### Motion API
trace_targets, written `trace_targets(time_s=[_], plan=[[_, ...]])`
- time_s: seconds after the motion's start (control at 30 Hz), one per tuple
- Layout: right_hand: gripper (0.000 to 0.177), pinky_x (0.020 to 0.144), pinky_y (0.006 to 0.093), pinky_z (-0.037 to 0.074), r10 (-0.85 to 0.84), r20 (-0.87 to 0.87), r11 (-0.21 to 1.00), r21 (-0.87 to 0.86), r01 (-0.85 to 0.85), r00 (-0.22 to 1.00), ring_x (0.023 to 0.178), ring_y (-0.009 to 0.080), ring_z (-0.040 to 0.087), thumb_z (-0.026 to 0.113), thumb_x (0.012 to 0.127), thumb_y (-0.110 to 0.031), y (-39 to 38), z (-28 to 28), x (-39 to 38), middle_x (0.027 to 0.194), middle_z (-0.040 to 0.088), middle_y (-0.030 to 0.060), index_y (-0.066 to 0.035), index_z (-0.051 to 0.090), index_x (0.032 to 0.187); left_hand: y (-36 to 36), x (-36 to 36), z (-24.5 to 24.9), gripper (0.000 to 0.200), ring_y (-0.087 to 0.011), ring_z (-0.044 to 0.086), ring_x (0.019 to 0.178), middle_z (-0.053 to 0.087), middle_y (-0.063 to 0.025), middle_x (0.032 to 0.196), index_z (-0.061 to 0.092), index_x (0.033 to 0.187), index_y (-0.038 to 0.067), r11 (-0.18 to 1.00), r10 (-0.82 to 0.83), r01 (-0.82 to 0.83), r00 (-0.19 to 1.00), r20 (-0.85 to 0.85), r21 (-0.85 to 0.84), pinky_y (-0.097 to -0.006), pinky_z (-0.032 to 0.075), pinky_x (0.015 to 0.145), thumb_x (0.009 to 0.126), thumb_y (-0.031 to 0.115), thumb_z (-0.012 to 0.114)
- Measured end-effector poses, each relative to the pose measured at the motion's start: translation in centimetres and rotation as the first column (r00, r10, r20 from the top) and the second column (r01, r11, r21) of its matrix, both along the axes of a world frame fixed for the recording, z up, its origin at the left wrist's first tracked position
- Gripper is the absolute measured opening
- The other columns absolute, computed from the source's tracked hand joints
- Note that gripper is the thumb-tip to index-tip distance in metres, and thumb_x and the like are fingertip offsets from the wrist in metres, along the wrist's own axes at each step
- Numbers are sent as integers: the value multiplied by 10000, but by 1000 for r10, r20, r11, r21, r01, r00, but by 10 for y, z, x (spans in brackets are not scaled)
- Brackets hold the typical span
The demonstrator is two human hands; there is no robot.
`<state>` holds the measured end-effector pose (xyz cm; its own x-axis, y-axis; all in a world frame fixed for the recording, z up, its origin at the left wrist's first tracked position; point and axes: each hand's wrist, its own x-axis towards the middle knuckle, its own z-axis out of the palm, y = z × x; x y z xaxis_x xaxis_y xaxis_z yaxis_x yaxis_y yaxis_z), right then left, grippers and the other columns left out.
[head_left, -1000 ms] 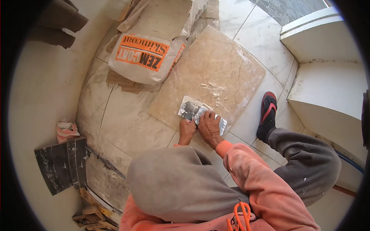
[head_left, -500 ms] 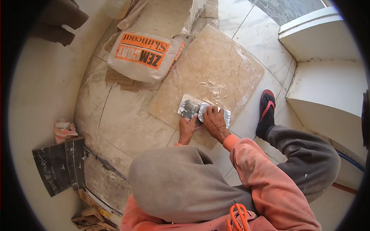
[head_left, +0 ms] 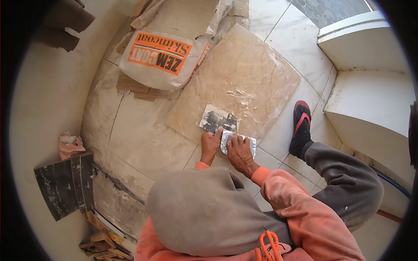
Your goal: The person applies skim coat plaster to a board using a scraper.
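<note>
Below the head camera, I am seeing both hands working low over the floor, just past a grey hood (head_left: 204, 209) that is filling the near part of the view. My left hand (head_left: 211, 145) is sitting with its fingers bunched together at the near edge of a dark blade (head_left: 219, 118), a flat metal piece smeared with grey paste. I cannot tell whether that hand is gripping a handle under it or only touching the edge. My right hand (head_left: 238, 150) is lying palm down with the fingers spread on a bright blade (head_left: 249, 144), pressing it flat. That blade is showing just beyond and to the right of the fingertips. The two blades are meeting between the hands, the bright one nearer to me.

Both blades are resting on the near corner of a big beige slab (head_left: 244, 65), which is stretching away from the hands with dried crumbs (head_left: 241, 98) scattered just beyond them. Further out and to the left of the hands, an orange-labelled bag (head_left: 161, 58) is lying on its side, touching the slab's far left edge. Right of the right hand, a red-and-black sandal (head_left: 301, 126) is standing on the floor beside the slab. Well to the left of the left hand, dark tiles (head_left: 65, 185) are leaning near a small striped pouch (head_left: 69, 144).
</note>
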<state>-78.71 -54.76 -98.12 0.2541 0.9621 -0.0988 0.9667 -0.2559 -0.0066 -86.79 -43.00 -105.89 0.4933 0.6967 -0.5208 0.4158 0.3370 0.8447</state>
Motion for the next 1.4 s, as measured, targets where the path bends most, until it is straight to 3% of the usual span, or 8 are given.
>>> trace_targets(time_s=[0.27, 0.37, 0.57, 0.77, 0.87, 0.97, 1.07, 1.4], plan=[[429, 782, 427, 399, -30, -38, 996, -87, 27, 999, 991, 304, 508, 514, 875, -162, 6, 0, 3, 1108, 539, 206, 108, 562, 1205, 1, 4, 16, 571, -40, 350, 476, 420, 66, 491, 500, 463, 69, 1000, 15, -16, 1000, -27, -26, -282, 263, 407, 911, 357, 705], [419, 779, 430, 397, -20, -33, 991, -135, 16, 999, 989, 304, 508, 514, 876, -159, 13, 3, 24, 1104, 539, 213, 108, 565, 1195, -9, 10, 7, 549, -39, 376, 471, 448, 63, 506, 513, 475, 77, 960, 202, -177, 975, 96, -218, -274, 276, 403, 914, 347, 703], [421, 783, 435, 392, -54, -1, 996, -66, 54, 999, 976, 301, 500, 504, 876, -166, 11, -5, 12, 1100, 538, 212, 107, 562, 1191, 2, 3, 9, 507, -48, 418, 456, 498, 44, 527, 543, 504, 70, 1000, -20, 19, 997, -74, -6, -258, 313, 403, 915, 317, 708], [354, 777, 443, 396, -133, -3, 990, -45, 133, 991, 990, 288, 498, 523, 858, -170, 20, -8, 19, 1101, 548, 179, 60, 625, 1107, 1, 10, 35, 555, -41, 341, 462, 409, 71, 496, 467, 472, 94, 986, 95, -88, 994, 45, -143, -276, 248, 403, 914, 325, 712], [377, 786, 431, 401, -19, 2, 999, -40, 19, 1000, 985, 294, 506, 523, 858, -160, 15, -3, 16, 1089, 547, 195, 75, 597, 1142, 4, 4, 16, 585, -59, 368, 441, 399, 45, 458, 483, 459, 42, 1000, -12, 14, 995, -98, 16, -292, 297, 393, 920, 332, 697], [394, 791, 425, 400, -6, -71, 995, -99, -1, 997, 984, 294, 510, 525, 854, -158, 18, 4, 17, 1102, 553, 206, 84, 583, 1160, 11, 0, 17, 510, -77, 482, 477, 518, 5, 529, 564, 561, 14, 992, -107, 99, 989, -100, -81, -268, 379, 424, 951, 331, 651], [395, 789, 424, 400, -9, -53, 996, -91, 4, 999, 982, 291, 510, 529, 850, -160, 20, 4, 19, 1103, 554, 202, 81, 584, 1158, 14, -2, 29, 411, -124, 587, 558, 625, -53, 671, 614, 743, -28, 856, 89, -57, 995, 38, -513, -274, 484, 490, 987, 302, 589], [423, 783, 426, 406, 0, -13, 996, -90, -1, 1000, 987, 292, 513, 536, 856, -170, 42, 0, 38, 1092, 554, 188, 95, 579, 1183, 14, -4, 3, 359, -204, 701, 751, 693, -145, 837, 608, 908, -72, 907, -69, 98, 994, 86, -408, -338, 599, 682, 1007, 263, 529]])
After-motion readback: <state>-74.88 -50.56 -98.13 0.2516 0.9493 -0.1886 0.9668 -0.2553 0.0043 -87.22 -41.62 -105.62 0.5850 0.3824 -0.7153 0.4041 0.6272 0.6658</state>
